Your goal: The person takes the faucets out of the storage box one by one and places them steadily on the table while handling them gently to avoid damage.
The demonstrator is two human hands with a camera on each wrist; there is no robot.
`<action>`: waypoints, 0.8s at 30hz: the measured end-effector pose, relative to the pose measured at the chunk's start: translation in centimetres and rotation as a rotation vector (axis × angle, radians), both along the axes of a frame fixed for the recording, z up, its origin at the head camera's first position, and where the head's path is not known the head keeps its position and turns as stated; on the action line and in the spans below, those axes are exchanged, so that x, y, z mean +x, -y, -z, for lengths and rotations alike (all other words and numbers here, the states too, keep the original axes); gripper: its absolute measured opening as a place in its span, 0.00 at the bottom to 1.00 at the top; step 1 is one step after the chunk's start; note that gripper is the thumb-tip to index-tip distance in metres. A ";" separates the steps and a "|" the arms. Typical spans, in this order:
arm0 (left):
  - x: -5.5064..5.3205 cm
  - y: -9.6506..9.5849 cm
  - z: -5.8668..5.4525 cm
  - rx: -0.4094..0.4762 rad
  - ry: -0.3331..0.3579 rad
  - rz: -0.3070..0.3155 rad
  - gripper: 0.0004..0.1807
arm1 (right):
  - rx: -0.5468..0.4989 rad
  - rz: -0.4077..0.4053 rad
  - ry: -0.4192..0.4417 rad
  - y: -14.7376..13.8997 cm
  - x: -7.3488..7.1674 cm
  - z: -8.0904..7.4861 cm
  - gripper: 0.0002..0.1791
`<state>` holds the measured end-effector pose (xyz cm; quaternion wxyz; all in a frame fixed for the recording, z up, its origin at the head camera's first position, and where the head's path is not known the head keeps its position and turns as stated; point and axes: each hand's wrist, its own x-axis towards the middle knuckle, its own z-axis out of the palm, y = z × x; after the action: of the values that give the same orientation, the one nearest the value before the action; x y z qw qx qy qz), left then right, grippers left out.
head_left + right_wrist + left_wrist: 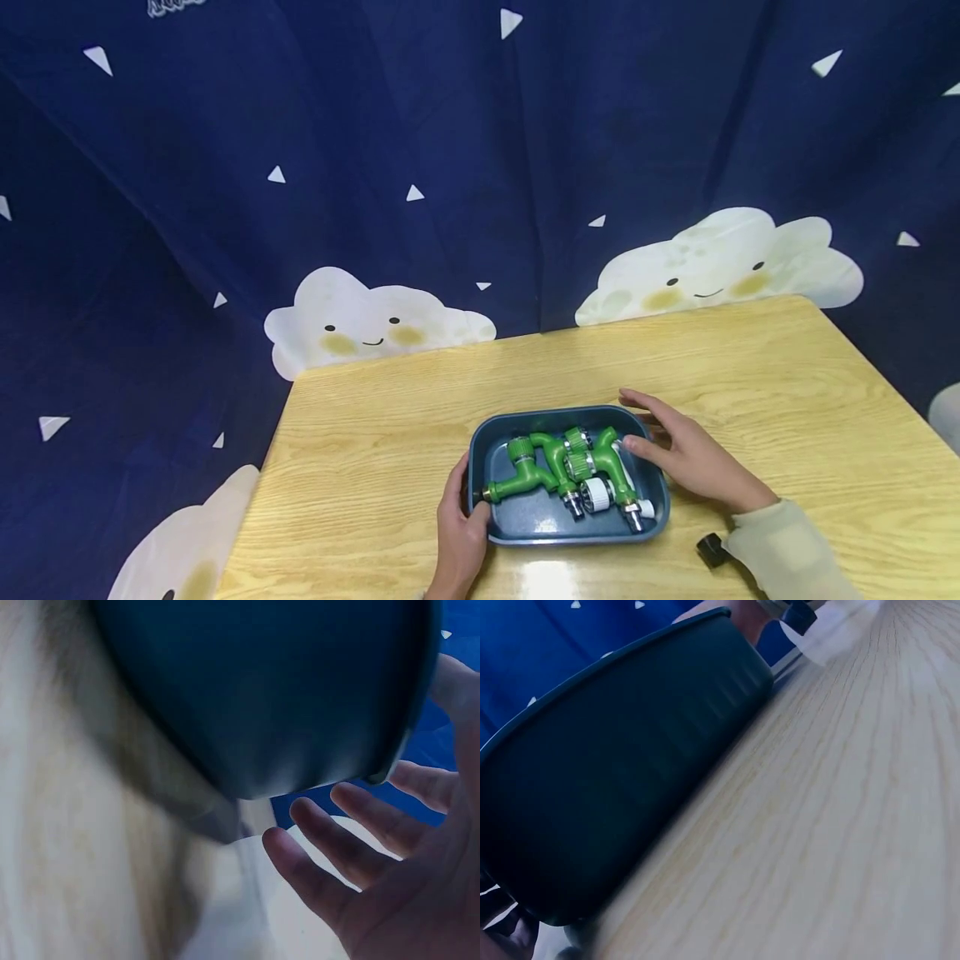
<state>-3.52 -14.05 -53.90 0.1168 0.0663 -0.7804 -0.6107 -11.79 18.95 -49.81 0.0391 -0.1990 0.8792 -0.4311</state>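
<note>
A dark blue tray [570,542] stands on the wooden table in the head view. Several green plastic water taps [525,477] with ribbed knobs and metal spouts lie in it. Among them is a white ribbed knob [597,495], its tap partly hidden beneath a green one. My left hand [461,533] grips the tray's left end, thumb over the rim and fingers outside. At the opposite end is my right hand [693,454], its thumb above the rim. The right wrist view shows that hand's fingers [349,840] spread and fairly straight beside the tray's outer wall [285,690].
The wooden table [375,450] reaches out on both sides of the tray. Behind it hangs a dark blue curtain [480,125] printed with white clouds and triangles. A small black device [711,550] sits at my right wrist, by the sleeve.
</note>
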 end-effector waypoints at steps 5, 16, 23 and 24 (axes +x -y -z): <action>0.0 -0.1 0.0 -0.011 0.011 -0.010 0.41 | 0.003 0.009 0.012 -0.1 0.2 -0.6 0.38; 0.0 -0.1 0.0 -0.006 0.008 0.001 0.40 | 0.043 0.012 -0.036 0.2 0.8 -1.9 0.39; 0.0 -0.1 0.1 -0.010 0.009 -0.009 0.40 | 0.105 0.020 -0.084 0.7 1.1 -2.3 0.39; 0.0 -0.1 0.1 -0.010 0.009 -0.009 0.40 | 0.116 0.025 -0.086 0.7 1.2 -2.4 0.39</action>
<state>-3.56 -13.96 -54.00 0.1162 0.0720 -0.7837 -0.6058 -10.61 18.21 -47.41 0.0072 -0.2039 0.9060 -0.3708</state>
